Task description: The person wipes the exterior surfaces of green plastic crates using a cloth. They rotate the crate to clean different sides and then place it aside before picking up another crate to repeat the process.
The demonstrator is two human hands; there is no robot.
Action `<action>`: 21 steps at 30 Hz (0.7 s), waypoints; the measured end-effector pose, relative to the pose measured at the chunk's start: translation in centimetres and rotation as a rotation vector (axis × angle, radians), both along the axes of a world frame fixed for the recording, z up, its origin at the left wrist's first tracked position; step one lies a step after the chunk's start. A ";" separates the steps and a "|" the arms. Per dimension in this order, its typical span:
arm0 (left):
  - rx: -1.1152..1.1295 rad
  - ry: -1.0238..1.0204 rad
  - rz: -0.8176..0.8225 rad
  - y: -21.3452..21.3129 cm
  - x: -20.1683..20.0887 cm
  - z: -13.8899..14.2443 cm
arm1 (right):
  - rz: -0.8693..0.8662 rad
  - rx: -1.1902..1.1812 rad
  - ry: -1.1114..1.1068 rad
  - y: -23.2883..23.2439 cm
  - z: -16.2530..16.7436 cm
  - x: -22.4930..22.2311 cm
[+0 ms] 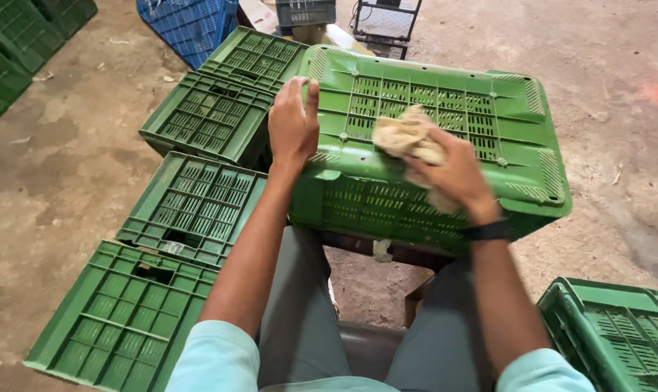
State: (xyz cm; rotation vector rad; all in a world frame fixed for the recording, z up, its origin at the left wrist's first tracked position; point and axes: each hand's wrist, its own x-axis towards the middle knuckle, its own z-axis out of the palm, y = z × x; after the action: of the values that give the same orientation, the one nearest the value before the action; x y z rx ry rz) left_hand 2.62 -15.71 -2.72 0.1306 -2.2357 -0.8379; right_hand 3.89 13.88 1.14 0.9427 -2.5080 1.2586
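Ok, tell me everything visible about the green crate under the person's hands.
The green plastic crate lies upside down, its slotted, ribbed base facing up and its lattice side walls showing. It rests on a dark support in front of the seated person's knees. The left hand steadies its near left corner; the right hand presses a crumpled beige cloth against the base.

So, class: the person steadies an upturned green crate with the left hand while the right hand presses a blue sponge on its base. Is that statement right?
Not quite. The head view shows the right hand pressing a crumpled beige cloth, not a blue sponge, on the base. The rest holds: the left hand steadies the upturned green crate.
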 end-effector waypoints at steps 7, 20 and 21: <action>0.571 -0.381 0.004 -2.8 -2.6 -0.6 | -0.044 -0.180 0.492 -15.0 -3.0 1.7; 1.342 -0.011 -0.582 -5.0 0.0 1.4 | 0.090 0.236 0.185 -21.3 1.8 -3.6; 1.394 -0.062 -0.583 -5.2 -0.2 1.6 | 0.086 0.252 0.193 -20.8 1.8 -2.4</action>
State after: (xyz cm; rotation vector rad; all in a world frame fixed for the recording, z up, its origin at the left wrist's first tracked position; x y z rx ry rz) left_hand 2.41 -20.90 -1.09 0.1395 -1.3138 -2.5739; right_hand 1.44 -6.95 2.95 1.1766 -2.5333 0.8368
